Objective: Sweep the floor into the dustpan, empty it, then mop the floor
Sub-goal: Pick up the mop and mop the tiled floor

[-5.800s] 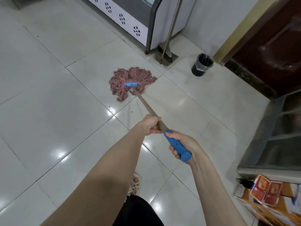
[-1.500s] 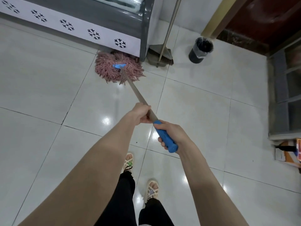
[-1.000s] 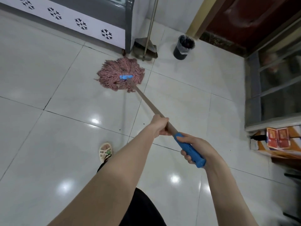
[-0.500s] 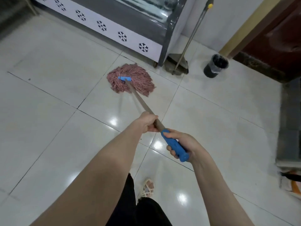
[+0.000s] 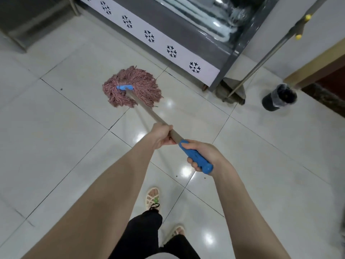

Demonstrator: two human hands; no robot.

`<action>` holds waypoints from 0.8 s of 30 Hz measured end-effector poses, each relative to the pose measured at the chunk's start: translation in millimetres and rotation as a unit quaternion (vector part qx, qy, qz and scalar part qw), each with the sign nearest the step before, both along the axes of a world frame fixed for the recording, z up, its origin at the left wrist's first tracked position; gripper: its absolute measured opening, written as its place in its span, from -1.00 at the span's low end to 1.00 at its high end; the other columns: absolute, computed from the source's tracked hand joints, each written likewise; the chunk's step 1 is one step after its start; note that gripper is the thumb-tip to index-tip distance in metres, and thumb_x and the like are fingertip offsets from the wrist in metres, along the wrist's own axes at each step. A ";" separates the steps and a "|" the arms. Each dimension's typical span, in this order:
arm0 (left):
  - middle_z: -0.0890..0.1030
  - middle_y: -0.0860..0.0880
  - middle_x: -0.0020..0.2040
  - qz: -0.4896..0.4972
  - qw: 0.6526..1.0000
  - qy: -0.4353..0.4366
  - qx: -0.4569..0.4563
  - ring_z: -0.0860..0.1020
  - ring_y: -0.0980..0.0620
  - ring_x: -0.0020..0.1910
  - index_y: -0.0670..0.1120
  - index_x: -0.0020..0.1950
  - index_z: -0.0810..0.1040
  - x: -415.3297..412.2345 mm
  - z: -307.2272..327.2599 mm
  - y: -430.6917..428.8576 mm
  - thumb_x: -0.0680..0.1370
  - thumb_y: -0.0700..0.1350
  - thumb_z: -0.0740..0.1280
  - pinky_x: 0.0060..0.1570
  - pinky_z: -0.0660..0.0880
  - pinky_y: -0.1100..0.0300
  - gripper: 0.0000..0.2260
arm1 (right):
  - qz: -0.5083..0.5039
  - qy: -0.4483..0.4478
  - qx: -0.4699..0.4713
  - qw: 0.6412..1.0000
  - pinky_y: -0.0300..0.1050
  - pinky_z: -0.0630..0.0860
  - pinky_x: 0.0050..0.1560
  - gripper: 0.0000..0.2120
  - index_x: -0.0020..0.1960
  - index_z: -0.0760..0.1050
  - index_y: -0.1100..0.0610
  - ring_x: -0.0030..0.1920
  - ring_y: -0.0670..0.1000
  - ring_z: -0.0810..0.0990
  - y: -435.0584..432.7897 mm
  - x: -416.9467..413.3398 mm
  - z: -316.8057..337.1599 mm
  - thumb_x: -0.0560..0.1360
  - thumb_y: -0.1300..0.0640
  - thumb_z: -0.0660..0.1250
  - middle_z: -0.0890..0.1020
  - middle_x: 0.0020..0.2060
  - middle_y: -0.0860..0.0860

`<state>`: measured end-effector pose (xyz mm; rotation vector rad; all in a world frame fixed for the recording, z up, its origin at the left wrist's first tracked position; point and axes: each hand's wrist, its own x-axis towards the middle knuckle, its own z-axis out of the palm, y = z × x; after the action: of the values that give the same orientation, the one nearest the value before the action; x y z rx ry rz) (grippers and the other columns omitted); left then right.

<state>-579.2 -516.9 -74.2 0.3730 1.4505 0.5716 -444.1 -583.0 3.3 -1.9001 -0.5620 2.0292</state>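
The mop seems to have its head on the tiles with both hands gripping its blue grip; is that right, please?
No: the head view shows only the right hand on the blue grip; the left hand holds the bare shaft. The mop head is on the tiles.

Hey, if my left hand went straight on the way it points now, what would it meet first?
From the left hand, bare shaft, then probably the mop head; nothing else shows between.

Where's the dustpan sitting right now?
In the head view it is upper right: the dustpan stands on the floor beside the corner of the grey cabinet, with the small black bin just to its right.
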 end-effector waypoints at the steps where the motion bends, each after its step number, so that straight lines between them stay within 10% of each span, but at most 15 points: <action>1: 0.47 -0.16 -0.22 0.005 1.000 -0.010 0.001 0.53 -0.06 -0.29 -0.30 0.13 0.34 5.9 0.1 3.3 0.64 -0.28 0.19 -0.15 0.55 -0.05 -0.89 | -0.001 -0.008 -0.002 1.000 -0.33 0.28 -0.63 -0.67 0.24 0.54 0.09 -0.62 -0.10 0.41 4.0 6.9 2.9 0.48 0.11 0.39 0.49 -0.40 0.05; 24: 0.48 -0.13 -0.22 0.091 0.996 0.004 0.006 0.55 -0.04 -0.29 -0.25 0.13 0.40 -10.3 0.7 299.9 0.65 -0.23 0.20 -0.34 0.57 0.06 -0.89 | 0.077 -0.006 0.005 0.997 -0.38 0.29 -0.65 -0.73 0.22 0.51 0.10 -0.68 -0.11 0.41 322.0 -9.1 13.5 0.52 0.13 0.35 0.47 -0.42 0.08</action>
<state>-589.5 -217.0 -73.5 0.2544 1.4985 0.7260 -453.2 -261.0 16.7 -1.9172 -0.7405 2.1054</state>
